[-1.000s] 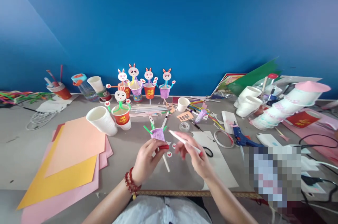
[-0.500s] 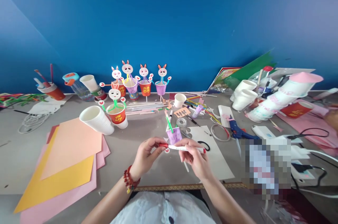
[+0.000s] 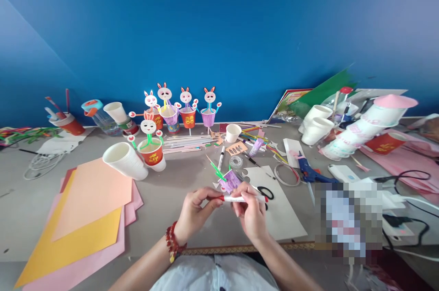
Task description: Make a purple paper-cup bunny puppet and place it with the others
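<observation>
We see soft, fairly even light, its source out of view. Behind the blue glue gun (image 3: pixel 313 172), the blue wall (image 3: pixel 206 30) runs deep, fading to a violet haze on the right, with gentle shadow low down. Wide-angle distortion leans and stretches the paper-cup tower (image 3: pixel 372 124) right of the gun; coarse pixelation (image 3: pixel 348 224) blots out a patch just below it.

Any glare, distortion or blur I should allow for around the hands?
Head view: left hand, right hand and marker look fairly clear, without strong glare; the marker's print is too small to read. The blue wall pales rightward; pen cup looks edge-stretched; pixelation hides the lower right.
</observation>
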Action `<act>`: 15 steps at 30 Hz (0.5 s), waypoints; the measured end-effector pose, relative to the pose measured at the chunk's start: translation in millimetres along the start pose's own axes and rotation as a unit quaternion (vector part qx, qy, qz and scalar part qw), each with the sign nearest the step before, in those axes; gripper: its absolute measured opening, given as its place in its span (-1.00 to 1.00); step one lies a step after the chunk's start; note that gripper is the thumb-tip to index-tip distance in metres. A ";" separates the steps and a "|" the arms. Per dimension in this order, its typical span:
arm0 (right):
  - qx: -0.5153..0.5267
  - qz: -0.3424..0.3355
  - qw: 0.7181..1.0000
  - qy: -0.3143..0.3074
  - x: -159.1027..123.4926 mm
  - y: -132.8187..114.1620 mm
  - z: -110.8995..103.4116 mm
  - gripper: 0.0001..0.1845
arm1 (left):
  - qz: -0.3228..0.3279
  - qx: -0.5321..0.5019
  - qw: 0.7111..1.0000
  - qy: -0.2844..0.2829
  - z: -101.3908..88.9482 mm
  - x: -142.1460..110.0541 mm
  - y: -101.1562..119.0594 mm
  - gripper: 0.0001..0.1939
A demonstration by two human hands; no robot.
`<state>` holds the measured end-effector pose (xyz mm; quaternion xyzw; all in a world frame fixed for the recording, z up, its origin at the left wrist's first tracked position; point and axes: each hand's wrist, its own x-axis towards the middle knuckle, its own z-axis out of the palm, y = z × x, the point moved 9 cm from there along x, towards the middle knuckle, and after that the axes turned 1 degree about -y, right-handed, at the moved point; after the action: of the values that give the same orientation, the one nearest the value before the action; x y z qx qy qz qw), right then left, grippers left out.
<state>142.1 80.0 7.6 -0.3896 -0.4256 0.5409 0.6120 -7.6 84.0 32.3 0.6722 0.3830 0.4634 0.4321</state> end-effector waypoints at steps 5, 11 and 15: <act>-0.183 -0.122 0.976 0.016 7.7 -37.5 -32.9 -0.75 | -0.069 0.057 0.996 0.004 -15.1 16.2 -21.8 -0.75; -0.490 -0.199 0.848 0.014 14.4 -27.1 -52.0 -0.67 | -0.141 0.122 0.982 0.003 -12.8 14.3 -69.4 -0.54; -0.536 -0.227 0.813 -0.002 3.9 -5.9 -37.5 -0.59 | -0.144 0.131 0.981 -0.006 7.3 16.7 -72.9 -0.50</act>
<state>179.5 82.5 0.9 -0.5470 -0.7260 0.0732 0.4102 -4.3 121.9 -32.5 0.6637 0.5307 0.3383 0.4043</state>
